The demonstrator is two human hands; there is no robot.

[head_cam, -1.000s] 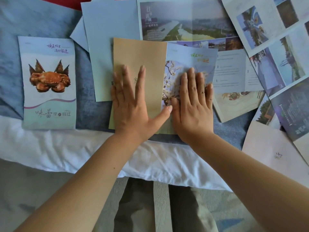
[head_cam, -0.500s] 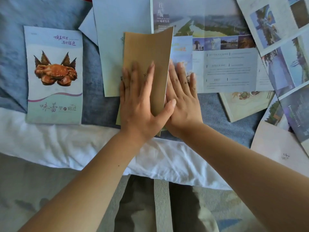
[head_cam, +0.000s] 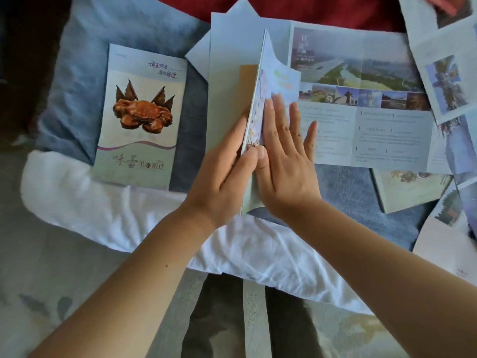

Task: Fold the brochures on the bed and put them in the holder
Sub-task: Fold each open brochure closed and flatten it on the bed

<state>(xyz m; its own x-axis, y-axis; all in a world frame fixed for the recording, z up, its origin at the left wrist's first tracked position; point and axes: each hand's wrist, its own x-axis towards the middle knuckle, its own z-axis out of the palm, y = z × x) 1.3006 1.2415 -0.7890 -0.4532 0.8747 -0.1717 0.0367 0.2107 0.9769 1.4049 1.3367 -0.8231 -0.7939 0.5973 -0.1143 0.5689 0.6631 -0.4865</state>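
A brochure point(head_cam: 280, 76) with a tan panel and a pale blue flowered panel stands tilted up on its fold at the middle of the bed. My left hand point(head_cam: 224, 174) lies along its tan side and its thumb pinches the lower edge. My right hand point(head_cam: 284, 151) presses flat against the flowered side, fingers straight. A folded brochure with a crab picture point(head_cam: 140, 120) lies flat to the left. No holder is in view.
A large unfolded brochure with a river landscape point(head_cam: 361, 104) lies to the right, partly under my right hand. More open sheets point(head_cam: 449, 78) and a folded booklet point(head_cam: 410, 192) crowd the right edge. White sheet point(head_cam: 124, 210), blue blanket point(head_cam: 74, 83), red fabric point(head_cam: 309, 9) at the back.
The flowered right panel has been folded over and the brochure lifted from flat to standing on edge between my hands. My left thumb now pinches it. The view has shifted nearer.
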